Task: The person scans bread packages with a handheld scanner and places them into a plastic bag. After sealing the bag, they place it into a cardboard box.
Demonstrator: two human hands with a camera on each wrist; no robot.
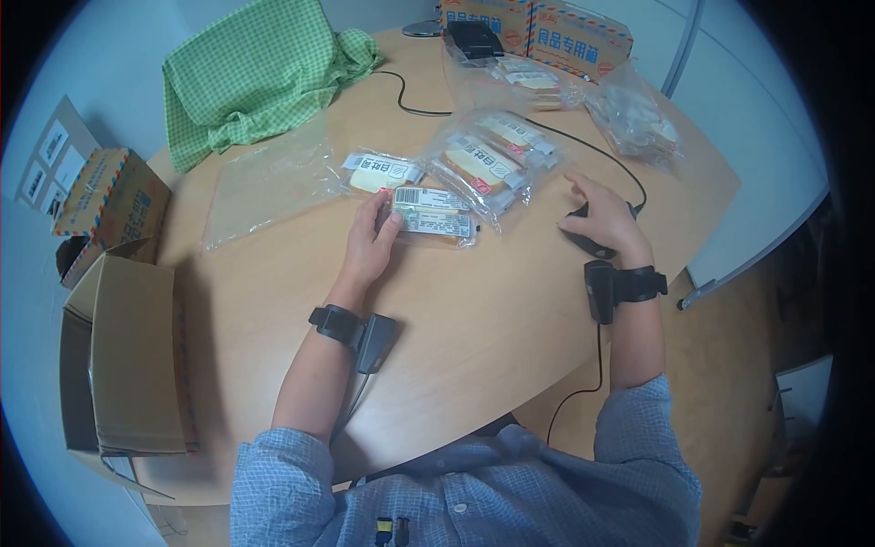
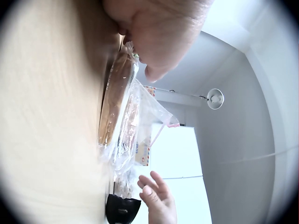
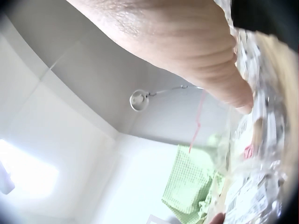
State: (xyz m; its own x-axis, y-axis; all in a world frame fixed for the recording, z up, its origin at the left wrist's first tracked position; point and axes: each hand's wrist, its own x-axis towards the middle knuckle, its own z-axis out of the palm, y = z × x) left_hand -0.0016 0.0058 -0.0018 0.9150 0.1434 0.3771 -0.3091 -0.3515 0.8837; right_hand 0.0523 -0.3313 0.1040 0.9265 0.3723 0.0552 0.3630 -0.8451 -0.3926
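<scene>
My left hand [image 1: 369, 244] touches the left end of a clear-wrapped toast pack [image 1: 437, 219], its thumb over the barcode label side. In the left wrist view, the pack's brown crust side [image 2: 114, 102] lies on the table under that hand's fingers. Directly behind is another toast pack [image 1: 383, 171], printed side up. To the right of both lies a clear bag [image 1: 483, 164] with several toast packs inside. My right hand [image 1: 606, 219] hovers with spread, relaxed fingers above a black corded device [image 1: 588, 239]; the left wrist view shows it raised apart from this device.
A flat clear bag [image 1: 269, 187] lies left of the packs. An open cardboard box [image 1: 137, 356] stands at the left edge. Green checked cloth [image 1: 251, 82] covers something behind. More bagged packs [image 1: 533, 77] and printed cartons [image 1: 574, 41] stand at the back; a black cable [image 1: 583, 137] crosses the right side.
</scene>
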